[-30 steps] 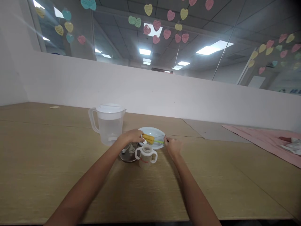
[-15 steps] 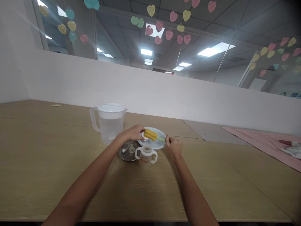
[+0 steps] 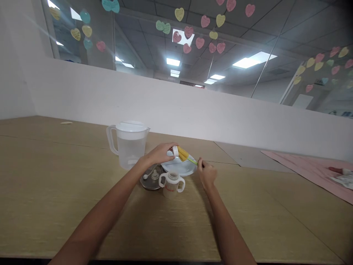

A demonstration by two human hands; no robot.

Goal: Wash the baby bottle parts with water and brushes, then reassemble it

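Note:
My left hand (image 3: 162,152) is closed round a small white bottle cap (image 3: 175,151), held on its side above the white plate (image 3: 187,170). Against the cap's open side rests the yellow sponge head of a bottle brush (image 3: 183,153). The brush's green handle runs into my right hand (image 3: 206,172), whose fingers are wrapped round its end. Just in front of the plate stands an open baby bottle (image 3: 171,187) with two white handles and red lettering. Beside it, a round metal tray (image 3: 149,184) carries a clear nipple (image 3: 155,174) and a straw piece with a white ball (image 3: 145,177).
A clear lidded pitcher (image 3: 131,147) with liquid stands behind the tray, close to my left forearm. On the right lies a pink cloth (image 3: 298,165) with a red-and-white item on it. A white wall (image 3: 176,110) closes off the table's back.
My left hand has turned the cap sideways, so its white rim shows more. The sponge head has tilted downward to the right, and my right hand has shifted slightly right.

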